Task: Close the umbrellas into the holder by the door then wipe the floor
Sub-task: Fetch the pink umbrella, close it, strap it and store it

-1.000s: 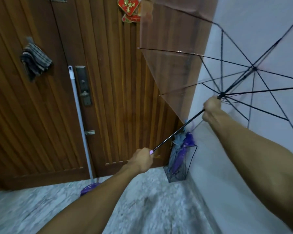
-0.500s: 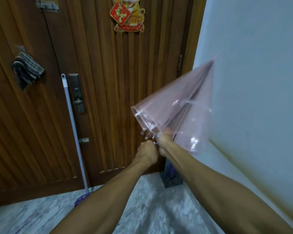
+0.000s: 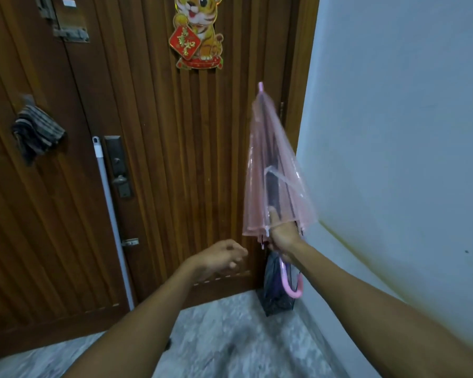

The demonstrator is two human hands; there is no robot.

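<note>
A folded, clear pink umbrella (image 3: 273, 170) stands tip up in front of the door's right edge. My right hand (image 3: 281, 236) grips its shaft just under the canopy's hem, and the pink hooked handle (image 3: 291, 285) hangs below my wrist. My left hand (image 3: 224, 255) hovers to the left of it, fingers loosely curled, holding nothing. Behind the handle, a dark wire holder (image 3: 276, 296) sits on the floor in the corner by the door, with a dark purple umbrella inside, partly hidden.
A mop with a grey pole (image 3: 109, 214) leans on the wooden door (image 3: 161, 159). A striped cloth (image 3: 36, 135) hangs at the door's left. White wall (image 3: 393, 132) closes the right side. Grey marbled floor (image 3: 230, 336) lies below.
The open umbrella was folded shut and turned tip up. My left hand let go of the handle and moved away left; my right hand holds it alone.
</note>
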